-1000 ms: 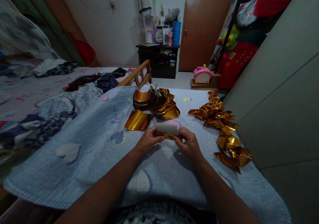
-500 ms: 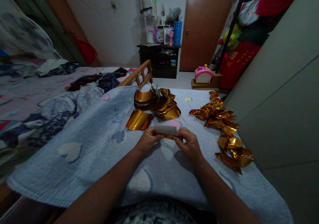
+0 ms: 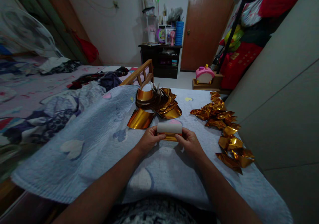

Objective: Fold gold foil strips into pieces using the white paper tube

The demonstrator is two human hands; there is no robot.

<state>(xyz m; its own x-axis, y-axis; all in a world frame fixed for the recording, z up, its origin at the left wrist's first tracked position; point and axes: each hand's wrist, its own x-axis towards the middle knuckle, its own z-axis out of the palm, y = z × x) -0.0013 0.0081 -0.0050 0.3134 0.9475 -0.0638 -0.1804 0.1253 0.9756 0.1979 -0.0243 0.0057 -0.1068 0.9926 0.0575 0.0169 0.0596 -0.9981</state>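
Between my two hands is a sheet of gold foil paper (image 3: 169, 128), its white back facing me and its lower edge folded up to a gold strip. My left hand (image 3: 151, 138) pinches the left end, thumb on the gold strip. At the right end, my right hand (image 3: 188, 140) pinches it the same way. Just beyond lies a fanned stack of gold foil sheets (image 3: 159, 101), with one curved sheet (image 3: 141, 118) at its near left. To the right sits a pile of folded gold foil pieces (image 3: 229, 131).
A light blue blanket (image 3: 99, 157) with heart shapes covers the surface under my hands. Left of it is a bed (image 3: 30, 94) with rumpled clothes and a wooden rail (image 3: 139, 72). A pale cabinet (image 3: 279, 111) stands close on the right.
The foil sheet has been turned more level, and more of its white back and gold folded strip now shows. My right hand has shifted slightly right, its thumb now on the strip.
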